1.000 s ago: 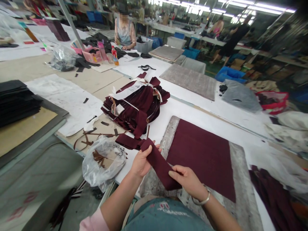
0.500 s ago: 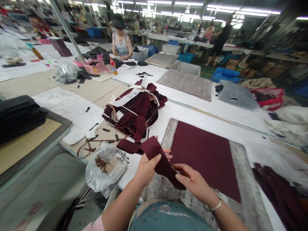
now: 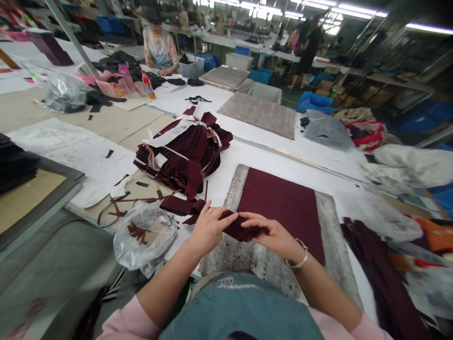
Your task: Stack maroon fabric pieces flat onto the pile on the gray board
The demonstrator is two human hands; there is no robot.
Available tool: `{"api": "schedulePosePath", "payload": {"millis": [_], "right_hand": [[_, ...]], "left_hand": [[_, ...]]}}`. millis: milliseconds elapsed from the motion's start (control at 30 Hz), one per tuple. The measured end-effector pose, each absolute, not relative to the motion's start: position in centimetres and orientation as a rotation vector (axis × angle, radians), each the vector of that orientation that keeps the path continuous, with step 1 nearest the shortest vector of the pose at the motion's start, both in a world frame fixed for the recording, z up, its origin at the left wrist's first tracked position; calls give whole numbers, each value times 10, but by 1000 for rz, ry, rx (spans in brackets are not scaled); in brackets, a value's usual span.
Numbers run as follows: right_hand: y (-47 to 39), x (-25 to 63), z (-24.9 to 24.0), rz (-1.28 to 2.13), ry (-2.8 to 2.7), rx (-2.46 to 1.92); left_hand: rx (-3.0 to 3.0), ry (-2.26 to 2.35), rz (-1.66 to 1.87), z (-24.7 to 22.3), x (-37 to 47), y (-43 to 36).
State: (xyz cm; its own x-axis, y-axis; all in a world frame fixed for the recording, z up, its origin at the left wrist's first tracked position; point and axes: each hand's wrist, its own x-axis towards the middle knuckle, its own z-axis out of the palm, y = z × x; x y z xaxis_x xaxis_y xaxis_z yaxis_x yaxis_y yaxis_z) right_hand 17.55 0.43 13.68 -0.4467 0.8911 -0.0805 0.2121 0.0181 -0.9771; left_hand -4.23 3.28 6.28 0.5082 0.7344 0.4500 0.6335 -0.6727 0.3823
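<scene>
Between my hands is a maroon fabric strip [image 3: 241, 230], bunched and held above the near edge of a grey board. My left hand [image 3: 211, 226] is closed on its left part, thumb and fingers along the top edge. My right hand [image 3: 271, 233] pinches its right end, with the fingertips partly hidden behind the cloth. Just left of my left hand, another length of maroon strip [image 3: 179, 205] lies on the table. A large flat maroon fabric panel [image 3: 283, 208] rests on the grey board [image 3: 327, 217] beyond my hands.
A tied bundle of maroon pieces [image 3: 184, 151] with a white label sits ahead. A clear plastic bag [image 3: 123, 245] of brown scraps hangs at the table edge. Maroon cloth [image 3: 385, 278] lies at right. A co-worker [image 3: 161, 47] sits across the table.
The strip, held stretched downward before, is now bunched level between my hands. My left hand has turned over its top, and both hands are closer together. The view has shifted right.
</scene>
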Motion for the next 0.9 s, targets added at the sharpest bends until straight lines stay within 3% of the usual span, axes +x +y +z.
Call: {"api": "schedulePosePath", "payload": {"millis": [167, 533, 700, 800, 900], "right_hand": [[1, 199, 127, 1775, -1300, -1102], [12, 167, 109, 1384, -1790, -1536], [13, 165, 103, 1187, -1839, -1640], [12, 160, 99, 1233, -1891, -1611], [9, 154, 98, 1456, -1901, -1534]], "left_hand": [[2623, 1107, 980, 56, -49, 27], [2452, 1047, 1092, 41, -41, 35], [1844, 1335, 1005, 40, -52, 12], [1297, 875, 602, 22, -46, -13], [684, 426, 544, -1, -24, -29]]}}
